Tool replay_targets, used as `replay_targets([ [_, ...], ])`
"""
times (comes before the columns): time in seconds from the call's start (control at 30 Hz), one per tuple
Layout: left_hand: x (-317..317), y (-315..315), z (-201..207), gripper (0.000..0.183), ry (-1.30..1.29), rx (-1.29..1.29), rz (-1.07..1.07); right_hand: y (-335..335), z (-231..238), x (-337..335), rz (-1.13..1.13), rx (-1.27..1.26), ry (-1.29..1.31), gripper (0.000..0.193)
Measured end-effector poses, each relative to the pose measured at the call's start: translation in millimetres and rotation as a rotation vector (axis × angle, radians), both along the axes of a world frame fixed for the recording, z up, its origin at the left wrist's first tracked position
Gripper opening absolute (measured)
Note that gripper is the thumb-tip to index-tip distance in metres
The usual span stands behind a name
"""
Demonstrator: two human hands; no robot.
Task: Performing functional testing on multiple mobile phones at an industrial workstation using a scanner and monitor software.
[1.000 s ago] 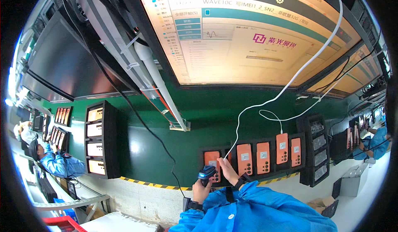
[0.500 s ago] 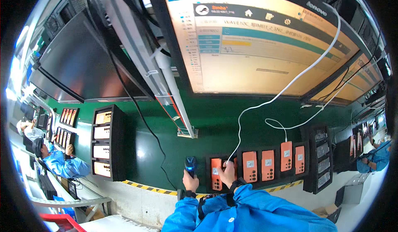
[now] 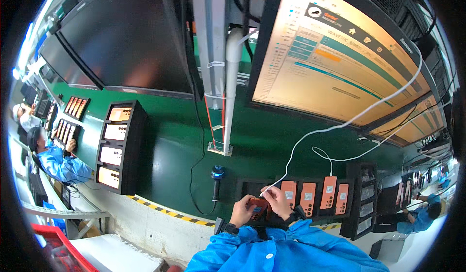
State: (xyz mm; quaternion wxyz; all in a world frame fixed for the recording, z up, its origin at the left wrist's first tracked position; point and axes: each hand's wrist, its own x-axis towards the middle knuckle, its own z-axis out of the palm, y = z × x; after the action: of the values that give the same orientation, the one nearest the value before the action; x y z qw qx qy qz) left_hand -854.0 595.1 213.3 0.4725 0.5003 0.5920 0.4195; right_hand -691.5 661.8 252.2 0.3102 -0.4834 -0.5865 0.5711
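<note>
My left hand is wrapped round the left side of an orange phone, lifted at the left end of a black tray. My right hand pinches the plug end of a white cable at the phone's upper edge. Whether the plug sits inside the port cannot be made out. Several more orange phones lie in the tray to the right; one has a white cable plugged into its top. A black handheld scanner with a blue-lit head lies on the green mat, left of the tray.
A lit monitor stands behind the tray, a dark monitor to its left. A metal post rises between them. Black trays with several phones stand left, another black tray right. Co-workers sit at left and right.
My left hand has let go of the scanner, now on the mat, and holds the orange phone, raised from the tray. The right hand brings the cable end to it. The view has swung left.
</note>
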Motion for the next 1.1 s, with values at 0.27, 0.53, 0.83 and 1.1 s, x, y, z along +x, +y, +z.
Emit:
replay_targets([
  [0.27,-3,-10,6,0.026,-0.058,-0.014,0.027,-10,32,-5,0.229,0.246,-0.419,0.016],
  [0.53,-13,-13,5,0.025,-0.132,-0.006,-0.076,-24,30,-5,0.106,0.279,-0.387,0.017],
  [0.83,-25,8,-17,0.028,-0.242,-0.088,-0.237,-34,18,7,0.023,0.389,-0.382,0.024],
  [1.1,19,68,-79,0.034,-0.033,0.232,0.295,-144,-32,123,-0.372,0.073,-0.341,0.032],
])
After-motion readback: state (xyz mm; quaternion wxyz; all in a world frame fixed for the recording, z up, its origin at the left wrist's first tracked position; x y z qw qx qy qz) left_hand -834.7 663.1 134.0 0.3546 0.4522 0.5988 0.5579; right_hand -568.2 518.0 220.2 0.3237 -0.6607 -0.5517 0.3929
